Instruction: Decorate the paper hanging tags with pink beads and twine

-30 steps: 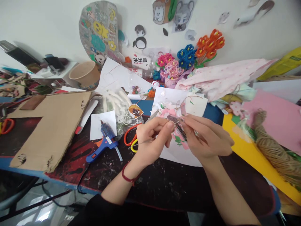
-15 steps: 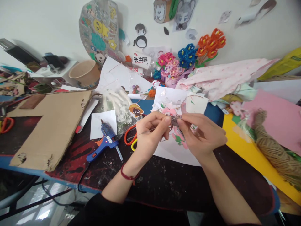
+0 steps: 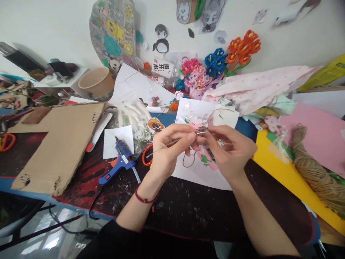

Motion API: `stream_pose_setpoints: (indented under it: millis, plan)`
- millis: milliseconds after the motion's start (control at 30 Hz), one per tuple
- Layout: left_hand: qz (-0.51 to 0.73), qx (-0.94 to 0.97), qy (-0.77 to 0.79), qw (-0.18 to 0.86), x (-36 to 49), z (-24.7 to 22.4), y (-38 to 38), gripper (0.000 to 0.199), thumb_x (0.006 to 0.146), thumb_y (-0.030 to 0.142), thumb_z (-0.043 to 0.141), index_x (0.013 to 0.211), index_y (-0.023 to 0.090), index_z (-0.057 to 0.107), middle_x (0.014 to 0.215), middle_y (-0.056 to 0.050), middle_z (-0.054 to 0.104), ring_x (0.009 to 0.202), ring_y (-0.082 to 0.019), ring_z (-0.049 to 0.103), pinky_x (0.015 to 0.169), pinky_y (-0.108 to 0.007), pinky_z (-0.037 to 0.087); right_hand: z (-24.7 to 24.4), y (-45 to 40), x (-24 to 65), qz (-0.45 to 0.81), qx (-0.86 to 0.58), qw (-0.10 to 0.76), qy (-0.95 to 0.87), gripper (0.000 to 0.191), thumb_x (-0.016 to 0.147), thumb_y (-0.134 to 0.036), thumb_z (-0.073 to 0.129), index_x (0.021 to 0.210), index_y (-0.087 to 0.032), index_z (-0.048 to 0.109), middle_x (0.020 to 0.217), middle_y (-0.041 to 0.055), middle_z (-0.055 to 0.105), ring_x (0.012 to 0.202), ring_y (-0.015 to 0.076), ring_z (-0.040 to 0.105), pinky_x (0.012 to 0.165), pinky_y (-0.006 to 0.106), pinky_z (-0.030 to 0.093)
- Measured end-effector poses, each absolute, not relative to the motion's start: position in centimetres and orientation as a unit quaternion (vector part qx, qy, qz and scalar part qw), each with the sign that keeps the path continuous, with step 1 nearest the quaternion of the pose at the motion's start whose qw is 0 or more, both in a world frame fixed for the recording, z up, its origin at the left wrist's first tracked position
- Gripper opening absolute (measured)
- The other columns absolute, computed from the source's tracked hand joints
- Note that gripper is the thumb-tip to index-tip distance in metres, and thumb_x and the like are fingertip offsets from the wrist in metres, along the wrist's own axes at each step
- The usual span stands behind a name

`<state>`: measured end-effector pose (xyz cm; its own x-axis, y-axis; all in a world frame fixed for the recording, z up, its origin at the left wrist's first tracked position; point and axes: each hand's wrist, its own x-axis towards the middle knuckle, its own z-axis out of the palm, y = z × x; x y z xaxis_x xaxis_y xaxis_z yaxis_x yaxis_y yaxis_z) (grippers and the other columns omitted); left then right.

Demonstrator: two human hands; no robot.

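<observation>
My left hand is closed around a thin silver rod, which slants from above the scissors up to the fingertips and has a small bent end at the lower left. My right hand pinches a small dark, knotted cord piece close to the rod's upper tip. The fingertips of both hands nearly meet there, and fingers hide part of the piece. A loop of brown cord hangs below the hands, over white paper with pink and green scraps.
On the left lie a blue glue gun on white paper and a cut cardboard sheet. Orange-handled scissors are partly behind my left hand. A twine bundle rests on yellow card at right. Pipe-cleaner flowers stand behind.
The silver rod now shows clearly, slanting across my left hand. My left hand has shifted slightly left and up, and my right hand has turned a little. The brown cord loop shows more below.
</observation>
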<state>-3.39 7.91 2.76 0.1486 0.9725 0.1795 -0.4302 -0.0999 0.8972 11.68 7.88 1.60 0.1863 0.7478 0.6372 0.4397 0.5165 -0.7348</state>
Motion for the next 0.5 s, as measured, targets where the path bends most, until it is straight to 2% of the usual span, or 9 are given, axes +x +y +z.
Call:
stream_pose_setpoints:
  millis: [100,167,300,500]
  plan:
    - [0.579,0.453,0.307,0.604,-3.45,3.1,7.85,0.015,0.083,0.027,0.077,0.095,0.02,0.071,0.087,-0.001,0.079,0.073,-0.013,0.075,0.058,-0.016,0.057,1.53,7.96,11.68,0.165,-0.477,0.623,-0.597,0.006,0.08,-0.02,0.075,0.085,-0.023,0.074,0.075,-0.0018,0.074,0.063,0.0131,0.067,0.056,0.025,0.052]
    - [0.596,0.455,0.311,0.583,-3.28,3.16,7.73,0.013,0.085,0.025,0.074,0.096,0.02,0.071,0.089,-0.001,0.079,0.076,-0.013,0.076,0.059,-0.016,0.059,1.51,7.98,11.67,0.171,-0.479,0.624,-0.592,0.007,0.08,-0.021,0.075,0.087,-0.023,0.074,0.075,-0.0017,0.074,0.06,0.0129,0.067,0.054,0.025,0.051]
    - [0.631,0.481,0.288,0.536,-2.86,2.92,7.58,0.006,0.089,0.019,0.068,0.095,0.019,0.069,0.088,-0.002,0.078,0.071,-0.012,0.075,0.054,-0.017,0.058,1.48,8.0,11.72,0.134,-0.474,0.611,-0.62,0.008,0.08,-0.019,0.075,0.087,-0.022,0.073,0.078,-0.0011,0.075,0.056,0.0119,0.066,0.047,0.023,0.048]
    - [0.636,0.53,0.341,0.446,-2.8,2.57,7.5,0.008,0.09,0.024,0.067,0.093,0.017,0.066,0.072,-0.001,0.073,0.054,-0.007,0.065,0.045,-0.016,0.05,1.51,8.18,12.06,-0.02,-0.452,0.586,-0.672,0.013,0.082,-0.012,0.071,0.09,-0.021,0.071,0.077,-0.0008,0.075,0.056,0.0108,0.064,0.054,0.024,0.053]
